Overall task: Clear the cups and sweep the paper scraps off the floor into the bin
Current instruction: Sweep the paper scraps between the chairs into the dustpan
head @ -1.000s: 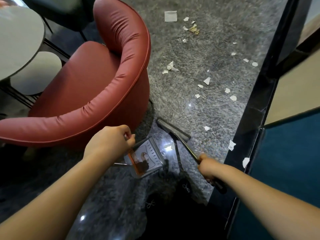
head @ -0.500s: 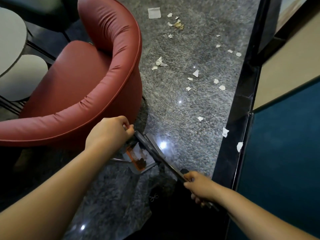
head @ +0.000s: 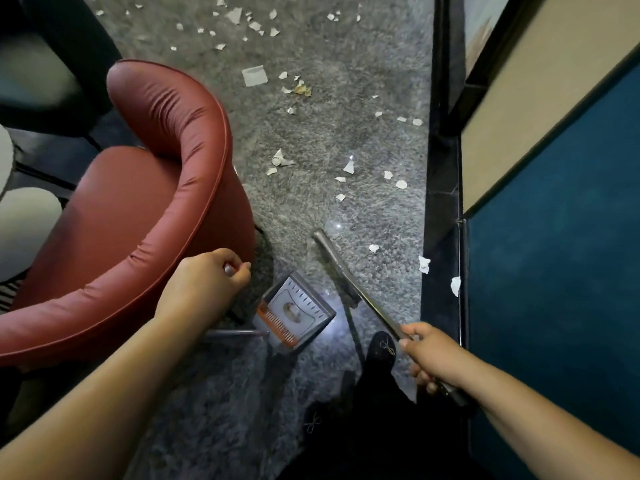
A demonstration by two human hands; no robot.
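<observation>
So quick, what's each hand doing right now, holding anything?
Left hand: closed, fingers curled round the dustpan handle.
Right hand: closed, gripping the broom handle.

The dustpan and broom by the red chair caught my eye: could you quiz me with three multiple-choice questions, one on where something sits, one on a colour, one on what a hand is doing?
1. Where is the dustpan?
A. On the chair seat
B. On the floor between the two hands
C. Against the blue panel

2. What colour is the armchair?
A. Green
B. Red
C. White

3. What is the right hand doing?
A. Gripping the broom handle
B. Lying flat on the floor
C. Holding a cup

Answers:
1 B: the pan rests on the grey floor, the left hand on one side and the right hand on the other.
2 B: its padded back and seat are red.
3 A: its fingers curl round the handle of the broom, whose head reaches toward the paper scraps.
</observation>
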